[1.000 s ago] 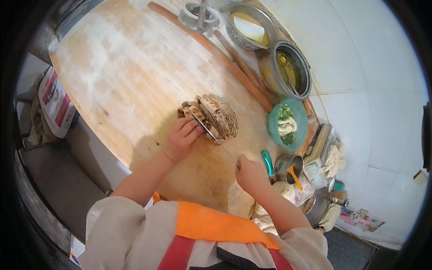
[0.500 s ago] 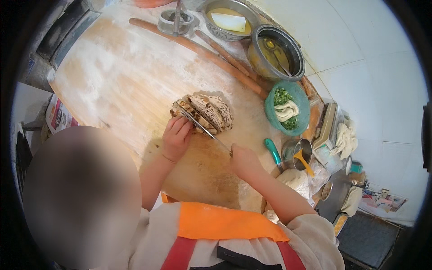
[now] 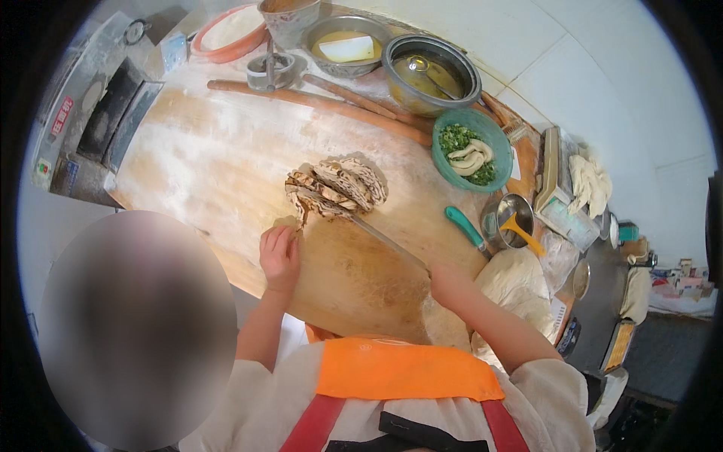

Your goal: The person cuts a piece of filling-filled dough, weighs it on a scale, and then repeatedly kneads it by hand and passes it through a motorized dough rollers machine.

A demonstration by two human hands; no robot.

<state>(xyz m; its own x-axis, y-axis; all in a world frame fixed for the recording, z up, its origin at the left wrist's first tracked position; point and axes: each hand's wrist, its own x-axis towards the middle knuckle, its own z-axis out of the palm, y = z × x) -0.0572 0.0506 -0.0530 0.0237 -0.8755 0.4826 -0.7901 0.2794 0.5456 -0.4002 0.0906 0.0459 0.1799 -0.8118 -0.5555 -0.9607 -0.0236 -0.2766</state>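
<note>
A cut stack of layered flatbread (image 3: pixel 350 183), pale with dark brown layers, lies on the floured wooden board (image 3: pixel 226 162). My right hand (image 3: pixel 450 285) grips the handle of a long knife (image 3: pixel 388 240), whose blade tip reaches the near side of the stack. A narrow strip of flatbread (image 3: pixel 303 212) peels away at the stack's front left. My left hand (image 3: pixel 280 258) has its fingers closed at the lower end of that strip. The hand itself partly hides what is pinched.
Behind the stack lie a long rolling pin (image 3: pixel 324 108) and a thinner one (image 3: pixel 350 96). A pot with a ladle (image 3: pixel 432 75) stands beyond. To the right are a green bowl of chopped greens and dough (image 3: pixel 497 143), a green-handled tool (image 3: pixel 465 225), a metal cup (image 3: pixel 493 218) and covered dough (image 3: pixel 516 290).
My left hand has moved toward me, drawing a strip of flatbread off the stack. The knife and my right hand have shifted right and nearer me. The view has tilted.
</note>
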